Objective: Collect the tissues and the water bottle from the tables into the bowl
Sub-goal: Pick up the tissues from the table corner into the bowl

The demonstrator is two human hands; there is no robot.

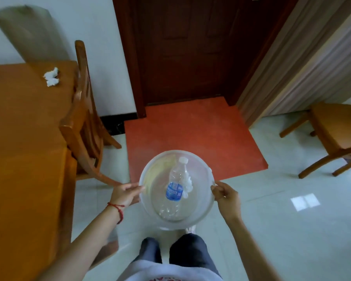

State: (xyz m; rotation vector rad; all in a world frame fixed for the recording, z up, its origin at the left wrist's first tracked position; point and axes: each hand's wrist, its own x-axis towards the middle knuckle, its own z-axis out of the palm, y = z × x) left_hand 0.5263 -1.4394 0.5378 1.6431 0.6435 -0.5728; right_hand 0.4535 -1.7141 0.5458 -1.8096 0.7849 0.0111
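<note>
I hold a clear plastic bowl [199, 214] level in front of me, above the floor. My left hand [125, 194] grips its left rim and my right hand [226, 196] grips its right rim. Inside the bowl lies a clear water bottle [175, 187] with a blue label and white cap, cap pointing away from me. A crumpled white tissue [187, 184] rests against the bottle's right side. Two more crumpled tissues [52, 77] lie on the wooden table [22, 138] at the far left.
A wooden chair [83, 110] stands pushed against the table's right side, close to my left hand. Ahead is a dark wooden door [186, 49] with an orange mat [190, 138] before it. Another wooden chair [336, 134] stands at the right. The floor is pale glossy tile.
</note>
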